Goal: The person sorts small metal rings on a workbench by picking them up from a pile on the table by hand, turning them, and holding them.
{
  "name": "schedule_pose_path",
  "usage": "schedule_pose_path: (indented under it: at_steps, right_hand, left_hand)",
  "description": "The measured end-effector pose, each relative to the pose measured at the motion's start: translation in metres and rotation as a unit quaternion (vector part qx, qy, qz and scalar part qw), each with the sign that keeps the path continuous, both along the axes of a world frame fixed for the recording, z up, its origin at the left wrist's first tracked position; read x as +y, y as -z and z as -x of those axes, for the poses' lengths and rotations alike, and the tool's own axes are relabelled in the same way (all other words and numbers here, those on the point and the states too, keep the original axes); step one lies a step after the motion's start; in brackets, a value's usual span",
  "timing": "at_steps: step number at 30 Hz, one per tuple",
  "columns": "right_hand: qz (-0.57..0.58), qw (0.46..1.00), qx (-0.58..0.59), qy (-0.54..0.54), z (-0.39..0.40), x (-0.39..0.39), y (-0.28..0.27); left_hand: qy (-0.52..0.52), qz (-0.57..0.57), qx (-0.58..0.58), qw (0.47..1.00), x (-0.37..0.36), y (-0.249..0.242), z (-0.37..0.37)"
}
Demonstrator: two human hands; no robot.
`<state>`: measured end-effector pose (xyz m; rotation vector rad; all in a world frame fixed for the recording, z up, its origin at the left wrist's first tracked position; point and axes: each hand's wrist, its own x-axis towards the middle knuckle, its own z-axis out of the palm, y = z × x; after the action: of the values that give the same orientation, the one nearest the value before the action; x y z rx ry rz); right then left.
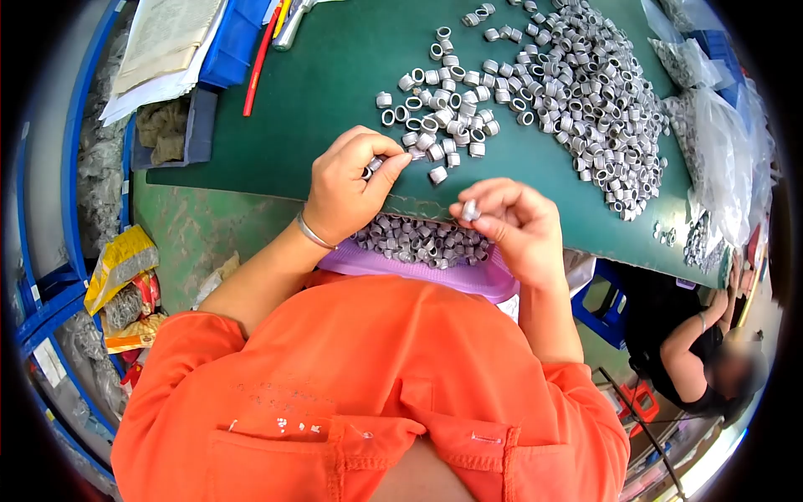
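Between the curled fingers of my left hand are one or more small grey metal rings, partly hidden. My right hand pinches a single metal ring between thumb and fingertips, above the table's front edge. Below both hands, a pink-purple basket at my lap holds many similar rings. Loose rings lie scattered on the green table just beyond my hands, and a large heap of them spreads to the right.
On the green table a red pencil lies at left, near a blue tray and papers. A grey bin holds cloth. Plastic bags stand at right. Another person works at far right; blue shelving is at left.
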<state>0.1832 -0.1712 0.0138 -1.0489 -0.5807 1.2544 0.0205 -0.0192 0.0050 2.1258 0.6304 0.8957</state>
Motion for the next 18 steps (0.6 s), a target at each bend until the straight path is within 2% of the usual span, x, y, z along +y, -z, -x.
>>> schedule_pose_path:
  at_steps: [1, 2, 3, 7, 8, 11, 13, 15, 16, 18]
  right_hand:
    - [-0.043, 0.984, -0.17, -0.025, 0.0, -0.001, 0.002]
    - [-0.037, 0.949, -0.307, -0.062, -0.003, -0.001, -0.006]
    - [-0.078, 0.902, -0.419, -0.063, -0.003, 0.003, -0.005]
    - [-0.04, 0.842, -0.535, 0.053, 0.02, 0.027, -0.005]
    - [-0.041, 0.804, -0.59, 0.056, 0.022, 0.032, -0.001]
    - [-0.058, 0.798, -0.596, 0.061, 0.022, 0.035, 0.005]
    - [-0.038, 0.865, -0.498, 0.053, 0.019, 0.029, 0.008]
    - [0.034, 0.953, -0.296, 0.051, 0.018, 0.024, 0.002]
    - [0.031, 0.978, -0.199, 0.058, 0.017, 0.022, 0.0]
    - [0.042, 0.971, -0.226, 0.064, 0.016, 0.019, -0.002]
  left_hand:
    - [-0.003, 0.004, 0.0, 1.0, 0.0, -0.001, 0.0]
    - [-0.002, 0.006, -0.007, 1.0, 0.0, -0.002, 0.0]
    - [0.001, 0.002, -0.011, 1.0, 0.001, -0.001, 0.0]
    - [0.0, -0.005, -0.015, 1.0, 0.001, 0.0, -0.001]
    - [-0.002, -0.003, -0.016, 1.0, 0.001, 0.0, 0.0]
    - [-0.005, -0.005, -0.02, 1.0, 0.001, 0.0, 0.0]
    - [-0.007, -0.003, -0.018, 1.0, 0.001, -0.002, 0.001]
    - [-0.005, 0.003, -0.018, 1.0, 0.0, -0.001, -0.001]
    - [-0.005, -0.003, -0.018, 1.0, 0.001, -0.001, -0.001]
    - [-0.002, 0.001, -0.009, 1.0, 0.0, -0.001, 0.001]
